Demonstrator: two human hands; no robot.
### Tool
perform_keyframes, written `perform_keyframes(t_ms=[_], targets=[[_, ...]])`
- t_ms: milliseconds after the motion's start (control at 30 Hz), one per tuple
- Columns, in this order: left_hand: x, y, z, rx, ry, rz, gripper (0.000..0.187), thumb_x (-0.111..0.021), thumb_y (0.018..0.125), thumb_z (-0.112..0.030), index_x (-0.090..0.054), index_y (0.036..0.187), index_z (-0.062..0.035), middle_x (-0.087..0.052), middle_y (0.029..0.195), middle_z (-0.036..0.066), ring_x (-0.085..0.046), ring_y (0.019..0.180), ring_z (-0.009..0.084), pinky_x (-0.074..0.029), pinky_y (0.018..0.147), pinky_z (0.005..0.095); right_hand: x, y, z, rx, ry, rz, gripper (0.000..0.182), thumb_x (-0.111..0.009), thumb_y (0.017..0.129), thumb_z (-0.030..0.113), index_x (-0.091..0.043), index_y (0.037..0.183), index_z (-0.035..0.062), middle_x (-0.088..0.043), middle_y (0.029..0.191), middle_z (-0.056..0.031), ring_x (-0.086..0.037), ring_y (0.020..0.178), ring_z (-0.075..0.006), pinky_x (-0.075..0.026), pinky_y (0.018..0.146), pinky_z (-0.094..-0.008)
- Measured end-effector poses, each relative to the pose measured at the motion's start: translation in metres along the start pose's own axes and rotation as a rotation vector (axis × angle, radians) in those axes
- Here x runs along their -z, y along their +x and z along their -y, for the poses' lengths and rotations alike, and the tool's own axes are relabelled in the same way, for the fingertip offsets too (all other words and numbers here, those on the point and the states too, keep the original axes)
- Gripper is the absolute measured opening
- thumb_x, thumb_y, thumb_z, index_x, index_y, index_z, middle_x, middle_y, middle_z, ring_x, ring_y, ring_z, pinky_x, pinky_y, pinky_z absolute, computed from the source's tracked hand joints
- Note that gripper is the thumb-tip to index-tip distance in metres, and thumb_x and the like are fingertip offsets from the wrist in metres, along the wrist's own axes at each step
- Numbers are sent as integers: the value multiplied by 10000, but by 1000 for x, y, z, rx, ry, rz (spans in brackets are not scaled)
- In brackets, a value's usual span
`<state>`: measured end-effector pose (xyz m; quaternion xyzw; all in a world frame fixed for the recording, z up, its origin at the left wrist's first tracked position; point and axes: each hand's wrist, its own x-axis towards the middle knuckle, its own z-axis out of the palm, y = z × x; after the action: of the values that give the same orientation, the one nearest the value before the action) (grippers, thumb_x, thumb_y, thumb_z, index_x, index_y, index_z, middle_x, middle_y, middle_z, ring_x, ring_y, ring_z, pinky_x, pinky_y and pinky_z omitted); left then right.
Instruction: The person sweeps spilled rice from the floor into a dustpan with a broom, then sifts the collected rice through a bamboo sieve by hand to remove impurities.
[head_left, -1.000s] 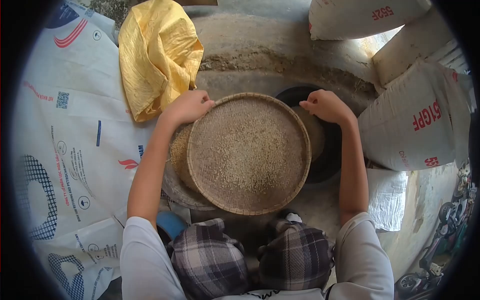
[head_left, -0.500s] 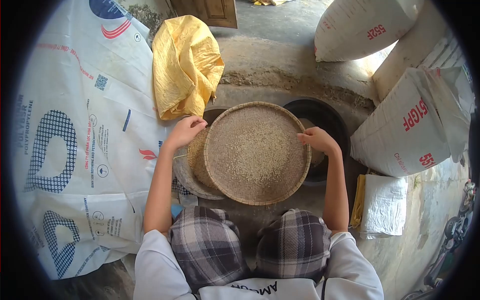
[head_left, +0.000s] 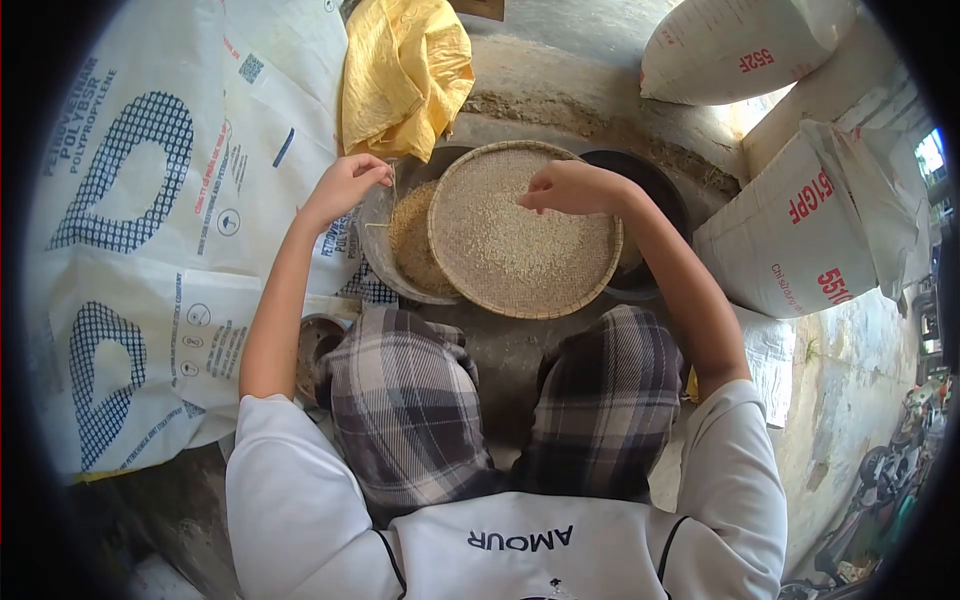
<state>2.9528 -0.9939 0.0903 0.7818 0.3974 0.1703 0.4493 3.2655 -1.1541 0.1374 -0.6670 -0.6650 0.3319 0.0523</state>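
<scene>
A round woven bamboo tray [head_left: 485, 285], strewn with pale grains [head_left: 535, 240], lies across two basins in front of my knees. My right hand [head_left: 580, 188] hovers over the upper right of the tray, its fingers curled together. Whatever those fingers may hold is too small to tell. To the left of the tray, my left hand [head_left: 350, 185] is raised by the rim of a grey basin [head_left: 380, 262] with its fingertips pinched. A thin straw-like strand shows beside those fingertips; whether it is held cannot be made out. Golden grains [head_left: 412, 225] lie in the grey basin, partly covered by the tray.
A black basin [head_left: 672, 215] is under the tray's right side. A crumpled yellow sack [head_left: 405, 75] stands behind the grey basin. Printed white sacking [head_left: 230, 180] spreads along the left. Full white sacks [head_left: 800, 225] stand at the right. A small bowl [head_left: 315, 345] sits by my left knee.
My right hand has let go of the tray's right rim and moved left over the grains. My left hand stays pinched, a little farther from the tray. The view has tilted down toward my body.
</scene>
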Motion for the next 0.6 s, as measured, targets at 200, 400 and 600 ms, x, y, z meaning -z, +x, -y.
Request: perform_keyframes(t_ms=[200, 400, 600], targets=[[21, -77, 35, 41, 134, 19, 220, -536, 918, -182, -645, 971, 3, -678, 885, 59, -632, 847, 116, -476, 778, 254, 7, 25, 2, -55, -582, 298, 551, -525, 901, 449, -642, 1016, -77, -649, 1022, -218, -609, 952, -346, -432, 875, -501], [38, -46, 9, 141, 227, 147, 218, -545, 920, -183, -623, 989, 8, -654, 906, 55, -612, 849, 114, -472, 792, 261, -23, 9, -155, -156, -56, -196, 408, -585, 860, 362, -660, 1025, -4, -670, 944, -159, -620, 928, -275, -457, 818, -399], [-65, 31, 39, 227, 583, 308, 485, -570, 887, -398, -581, 1100, 39, -645, 1024, 167, -599, 982, 231, -446, 877, 317, -88, -4, -249, -443, -112, -174, 447, -610, 848, 384, -659, 1009, -31, -665, 997, -198, -617, 989, -302, -463, 838, -386]])
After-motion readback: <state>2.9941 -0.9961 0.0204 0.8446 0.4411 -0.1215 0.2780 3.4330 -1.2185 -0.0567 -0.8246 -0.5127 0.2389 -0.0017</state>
